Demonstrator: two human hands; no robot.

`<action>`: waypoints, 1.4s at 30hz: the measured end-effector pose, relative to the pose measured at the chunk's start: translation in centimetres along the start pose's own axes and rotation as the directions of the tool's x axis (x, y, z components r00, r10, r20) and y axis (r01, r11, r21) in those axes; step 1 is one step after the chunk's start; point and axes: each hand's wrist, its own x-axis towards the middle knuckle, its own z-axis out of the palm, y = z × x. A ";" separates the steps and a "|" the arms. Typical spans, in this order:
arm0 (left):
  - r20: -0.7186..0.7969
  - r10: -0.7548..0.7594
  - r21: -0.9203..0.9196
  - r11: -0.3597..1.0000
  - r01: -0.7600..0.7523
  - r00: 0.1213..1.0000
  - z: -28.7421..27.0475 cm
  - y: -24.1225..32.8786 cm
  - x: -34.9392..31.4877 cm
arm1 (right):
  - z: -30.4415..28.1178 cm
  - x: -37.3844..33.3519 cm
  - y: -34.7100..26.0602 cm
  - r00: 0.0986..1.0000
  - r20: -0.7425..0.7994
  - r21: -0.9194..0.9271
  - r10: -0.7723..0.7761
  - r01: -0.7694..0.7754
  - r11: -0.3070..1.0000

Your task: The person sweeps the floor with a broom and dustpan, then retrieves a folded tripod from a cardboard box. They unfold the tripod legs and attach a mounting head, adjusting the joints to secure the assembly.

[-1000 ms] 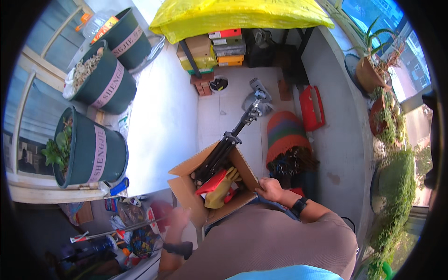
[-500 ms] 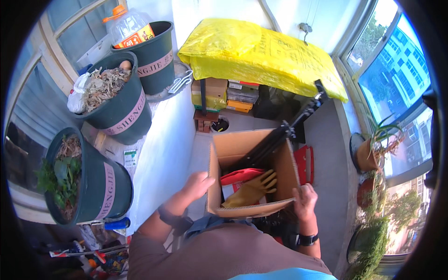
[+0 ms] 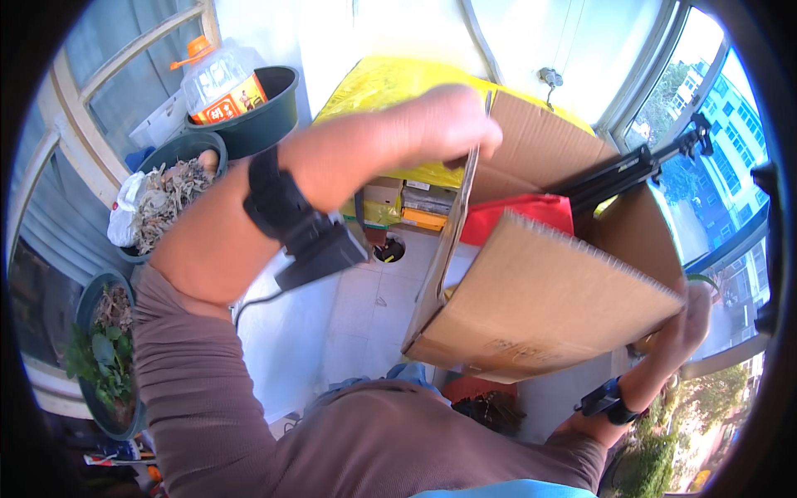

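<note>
An open-topped cardboard box (image 3: 548, 303) hangs tilted in front of me, raised between both hands. My left hand (image 3: 461, 124) is closed over the top edge of its left wall. On the opposite wall, my right hand (image 3: 685, 324) grips near the right corner, its fingers partly hidden. Inside the box lie a red item (image 3: 519, 217) that looks like a bag or packet and a folded black tripod (image 3: 614, 178), which sticks out past the rim on the right. The near wall hides the rest of the contents.
Yellow plastic sheeting (image 3: 365, 87) covers a long bundle at the back, above stacked shoe boxes (image 3: 423, 217). Dark green planters (image 3: 286, 112) and a plastic bottle (image 3: 220, 87) stand on the left ledge. Windows (image 3: 730, 116) line the right side.
The box has risen from low by the floor toward the upper right and tilted, with both hands on it. The yellow glove inside is mostly out of sight now.
</note>
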 end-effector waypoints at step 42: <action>0.154 -0.189 -0.076 0.976 0.202 0.970 32.0 -24.1 -9.9 | 5.7 -35.1 11.8 0.681 0.235 -0.496 0.694 -0.530 0.688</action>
